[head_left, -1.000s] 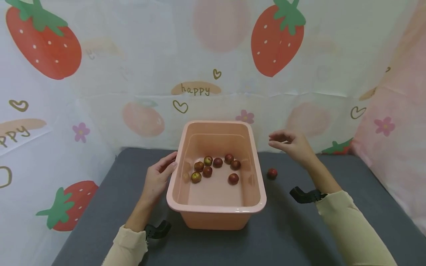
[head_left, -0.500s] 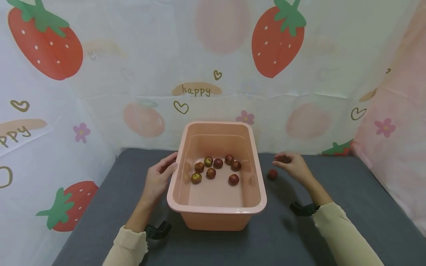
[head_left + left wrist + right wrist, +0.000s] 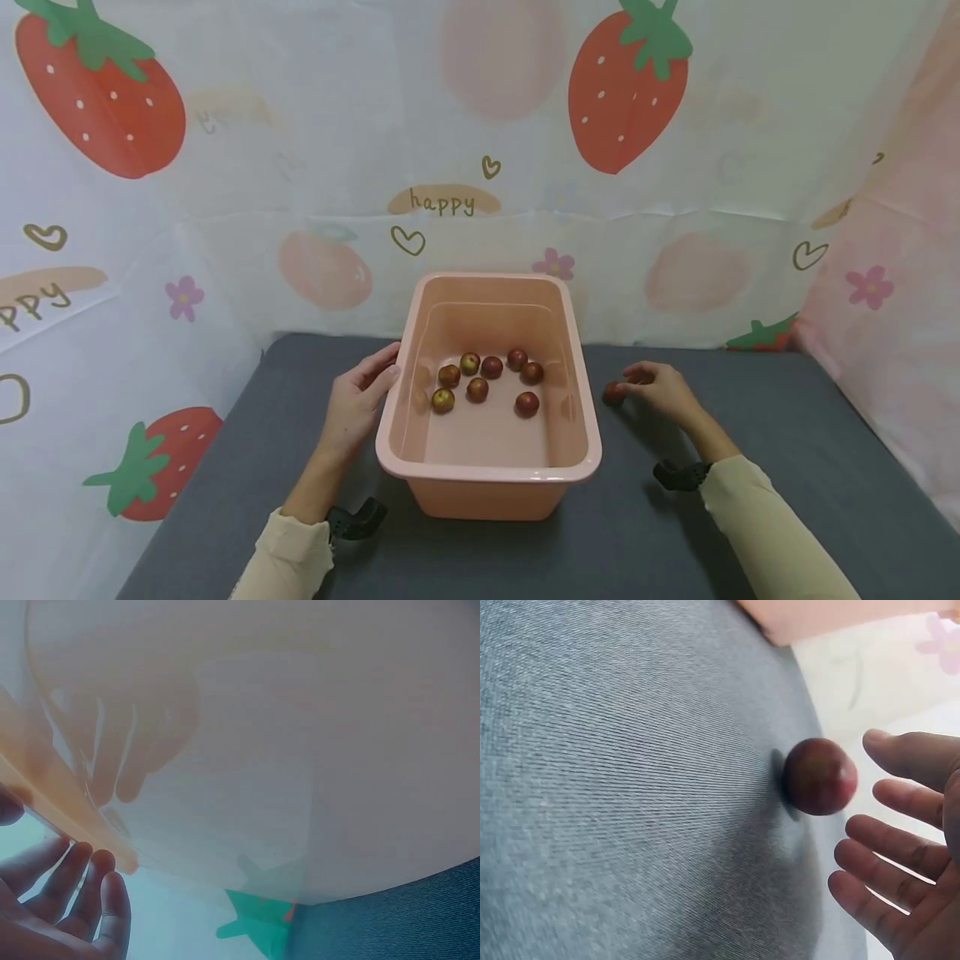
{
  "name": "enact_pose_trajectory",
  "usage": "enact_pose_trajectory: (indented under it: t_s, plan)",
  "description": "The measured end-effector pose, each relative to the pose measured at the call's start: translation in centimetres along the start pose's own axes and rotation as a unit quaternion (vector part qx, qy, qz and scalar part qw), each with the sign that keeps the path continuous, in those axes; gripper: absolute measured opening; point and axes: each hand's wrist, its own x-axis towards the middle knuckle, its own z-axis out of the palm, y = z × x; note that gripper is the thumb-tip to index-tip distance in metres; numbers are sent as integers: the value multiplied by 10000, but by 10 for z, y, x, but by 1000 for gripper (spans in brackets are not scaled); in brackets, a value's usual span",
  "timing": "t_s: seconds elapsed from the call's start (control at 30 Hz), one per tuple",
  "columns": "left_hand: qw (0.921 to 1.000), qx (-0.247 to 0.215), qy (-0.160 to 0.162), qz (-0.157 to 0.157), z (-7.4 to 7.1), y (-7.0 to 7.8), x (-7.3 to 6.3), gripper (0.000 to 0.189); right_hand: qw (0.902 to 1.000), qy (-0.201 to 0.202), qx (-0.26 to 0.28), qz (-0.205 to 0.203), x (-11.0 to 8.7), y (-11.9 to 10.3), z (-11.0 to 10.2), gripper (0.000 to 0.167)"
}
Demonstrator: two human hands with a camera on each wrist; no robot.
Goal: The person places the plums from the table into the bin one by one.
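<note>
A peach-pink plastic basin [image 3: 480,473] stands at the middle, with several small red and greenish plums [image 3: 477,389] on its floor. My left hand [image 3: 357,400] holds the basin's left rim. In the left wrist view, its thumb and fingers [image 3: 96,900] lie on either side of the rim [image 3: 82,817]. Right of the basin, a single dark red plum [image 3: 819,777] sits on the cloth. My right hand [image 3: 663,392] is just beside it, thumb and fingers spread. The right wrist view shows a small gap between the fingertips [image 3: 851,825] and the plum.
Grey cloth [image 3: 765,467] covers the table. A white curtain [image 3: 480,108] printed with strawberries and flowers hangs behind and along the left side, with pink cloth [image 3: 911,333] on the right. Each wrist wears a black camera mount [image 3: 678,476].
My right hand has come down from above the table to the plum outside the basin. One plum inside has rolled slightly right. My left hand has stayed at the rim.
</note>
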Motion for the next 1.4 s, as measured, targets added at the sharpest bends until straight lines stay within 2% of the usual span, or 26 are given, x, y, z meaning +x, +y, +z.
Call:
enact_pose_trajectory:
  t_s: [0.47,0.77,1.03,1.4]
  plan:
    - [9999,-141,-29,34,0,-2,1,42,9993,-238,-240,-135,10,3,15,37]
    - [9998,-190,-57,65,-1,-2,1,42,9995,-229,-213,-47,9,1,17,37]
    - [9998,-190,-41,67,0,-2,1,42,9996,-102,-221,-113,8,1,7,38]
    - [9997,-47,-84,214,-2,-1,1,41,9998,29,158,-100,-1,-7,-16,40]
